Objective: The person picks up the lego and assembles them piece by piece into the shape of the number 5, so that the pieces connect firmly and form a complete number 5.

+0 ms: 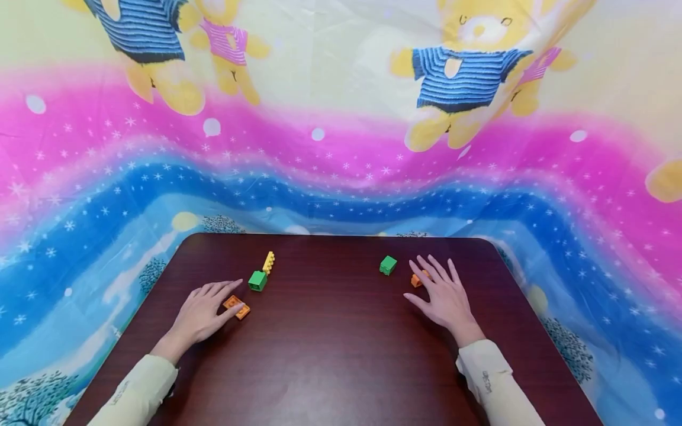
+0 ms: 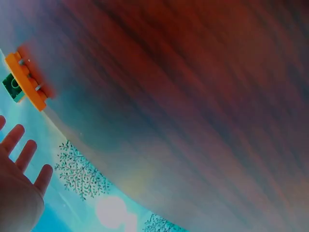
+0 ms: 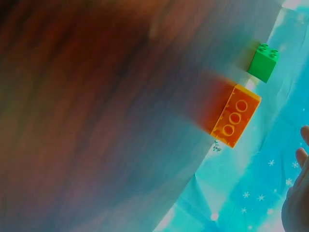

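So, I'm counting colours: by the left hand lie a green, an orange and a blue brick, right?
Not quite: the head view shows a yellow brick, not blue. The green brick and orange brick by the left hand are right.

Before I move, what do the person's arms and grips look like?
Left sleeve and right sleeve are cream, each with small dark lettering. Left grip and right grip are ungloved. Something dark shows at the left cuff, too small to identify.
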Motion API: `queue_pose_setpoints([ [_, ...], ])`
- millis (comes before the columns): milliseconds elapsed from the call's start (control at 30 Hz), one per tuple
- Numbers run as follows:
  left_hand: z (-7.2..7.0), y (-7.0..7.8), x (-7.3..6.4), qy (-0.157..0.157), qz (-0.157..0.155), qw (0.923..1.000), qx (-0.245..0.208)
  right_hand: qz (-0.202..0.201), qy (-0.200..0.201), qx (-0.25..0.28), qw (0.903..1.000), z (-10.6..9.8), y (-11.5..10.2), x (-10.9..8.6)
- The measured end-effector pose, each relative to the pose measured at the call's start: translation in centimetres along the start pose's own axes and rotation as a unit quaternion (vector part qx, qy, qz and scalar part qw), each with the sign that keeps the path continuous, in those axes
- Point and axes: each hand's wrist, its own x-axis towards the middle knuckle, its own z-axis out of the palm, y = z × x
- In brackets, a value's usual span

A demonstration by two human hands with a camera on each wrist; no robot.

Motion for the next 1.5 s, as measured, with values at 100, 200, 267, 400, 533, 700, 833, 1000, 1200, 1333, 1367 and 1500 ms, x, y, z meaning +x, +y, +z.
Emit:
queue_pose_setpoints([
  [100,0.0,0.1,-0.1,-0.013,-0.007,0.9998,-0.013,0.001,0.000,0.002,1.0000,0.0,-0.2,0.5],
  [200,0.0,0.2,-0.2,-0.020,-0.016,0.9994,-0.026,0.003,-0.001,0.009,0.9999,0.1,-0.5,1.1],
  [267,0.1,0.2,-0.3,-0.023,-0.021,0.9989,-0.035,0.003,-0.001,0.014,0.9999,0.2,-0.6,1.5],
  [400,0.1,0.2,-0.4,-0.027,-0.027,0.9978,-0.055,0.009,-0.011,0.030,0.9995,0.4,-1.0,2.5],
  [533,0.1,0.2,-0.4,-0.033,-0.035,0.9961,-0.073,0.019,-0.031,0.043,0.9984,0.8,-1.5,3.7],
  [700,0.0,0.2,-0.4,-0.045,-0.044,0.9930,-0.100,0.033,-0.064,0.066,0.9952,1.4,-2.2,5.3],
  [833,0.2,0.1,-0.6,-0.051,-0.048,0.9920,-0.105,0.051,-0.090,0.092,0.9904,1.9,-2.6,6.4],
  [1000,0.5,0.2,-0.5,-0.048,-0.040,0.9926,-0.104,0.070,-0.105,0.122,0.9845,2.7,-2.8,7.3],
  [1200,0.5,0.3,-0.4,-0.041,-0.036,0.9924,-0.110,0.088,-0.114,0.158,0.9769,3.8,-2.8,8.1],
  [1333,0.6,0.5,-0.3,-0.044,-0.033,0.9919,-0.114,0.095,-0.120,0.168,0.9738,4.5,-2.9,8.4],
  [1367,0.6,0.5,-0.3,-0.044,-0.033,0.9918,-0.115,0.094,-0.120,0.169,0.9739,4.7,-2.9,8.5],
  [1500,0.8,0.3,-0.2,-0.044,-0.032,0.9918,-0.115,0.093,-0.115,0.171,0.9741,5.2,-3.0,8.7],
])
